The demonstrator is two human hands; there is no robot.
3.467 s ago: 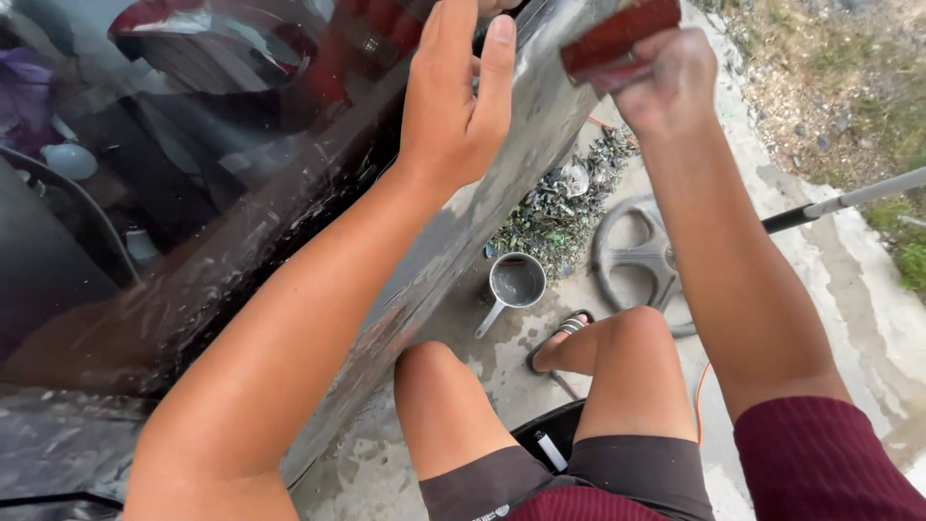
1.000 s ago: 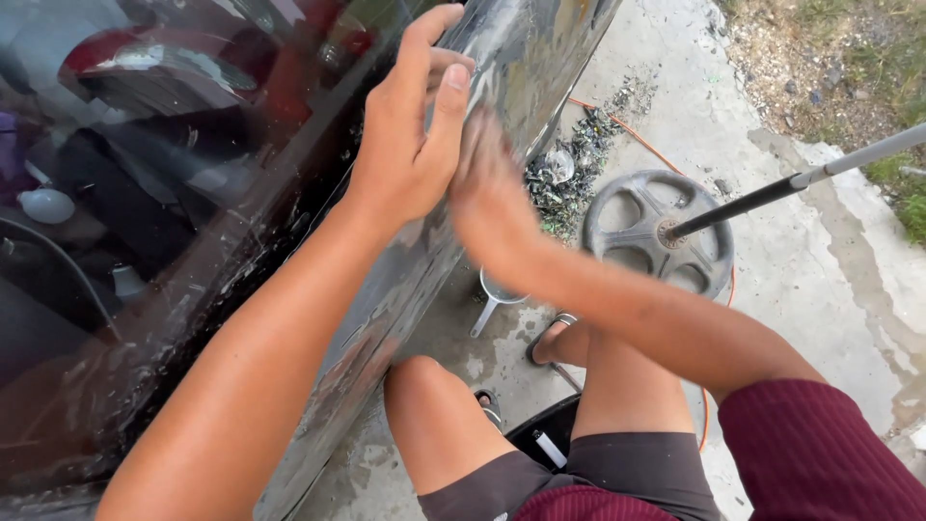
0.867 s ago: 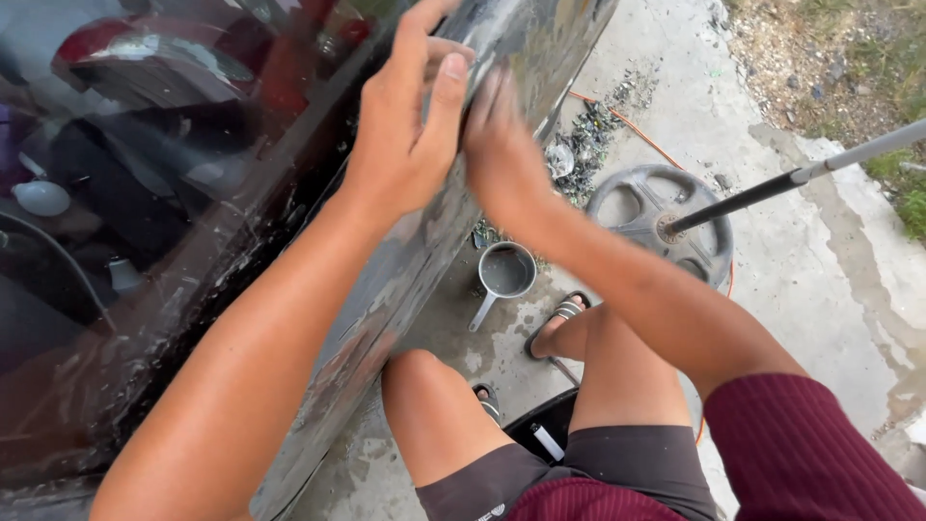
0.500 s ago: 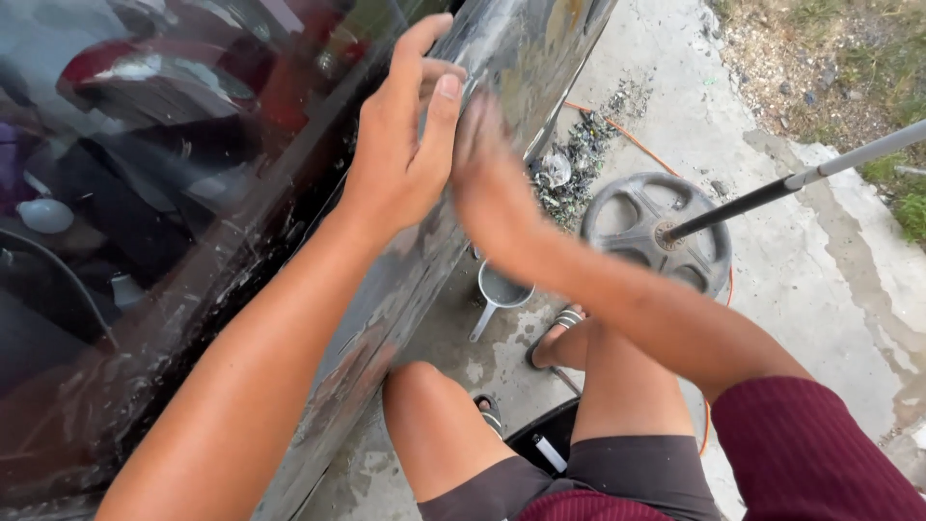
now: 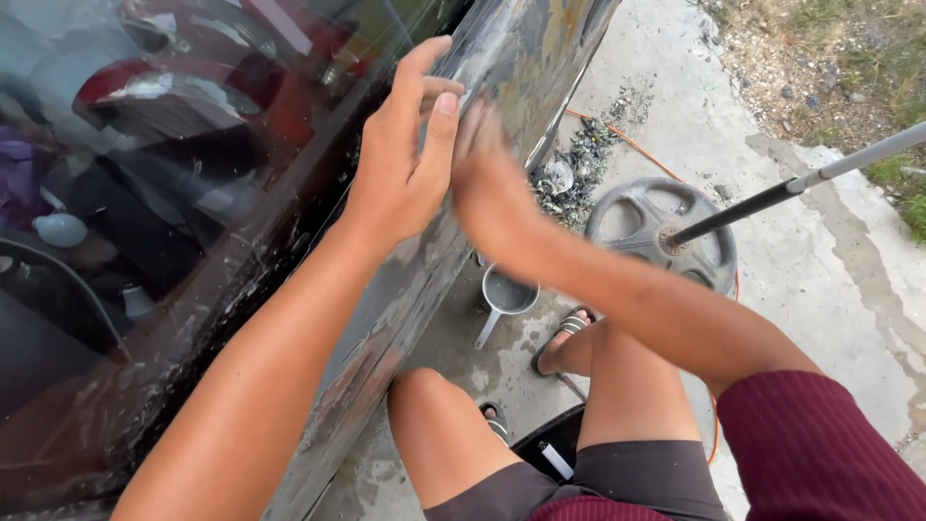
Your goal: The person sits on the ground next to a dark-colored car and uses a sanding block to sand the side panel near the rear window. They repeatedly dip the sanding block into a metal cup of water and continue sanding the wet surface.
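Observation:
My left hand [image 5: 405, 164] lies flat on the wet, dark car door [image 5: 526, 58], just below the window [image 5: 145, 193], and holds nothing. My right hand [image 5: 487, 193] is blurred with motion. It presses against the same door panel right beside the left hand. Whatever may be under its palm is hidden. Both forearms are bare, and a dark red sleeve covers my right upper arm.
On the wet concrete below stand a small metal cup with a handle [image 5: 506, 294] and a grey wheel cover [image 5: 666, 232] with a black pole [image 5: 801, 183] rising from it. An orange cable [image 5: 627, 145] runs past a pile of grit [image 5: 579, 164]. My sandalled foot [image 5: 564, 338] and a black seat [image 5: 550, 449] are near.
My right hand came down from the top of the panel to beside the left hand and keeps rubbing back and forth there. The left hand has stayed flat on the door.

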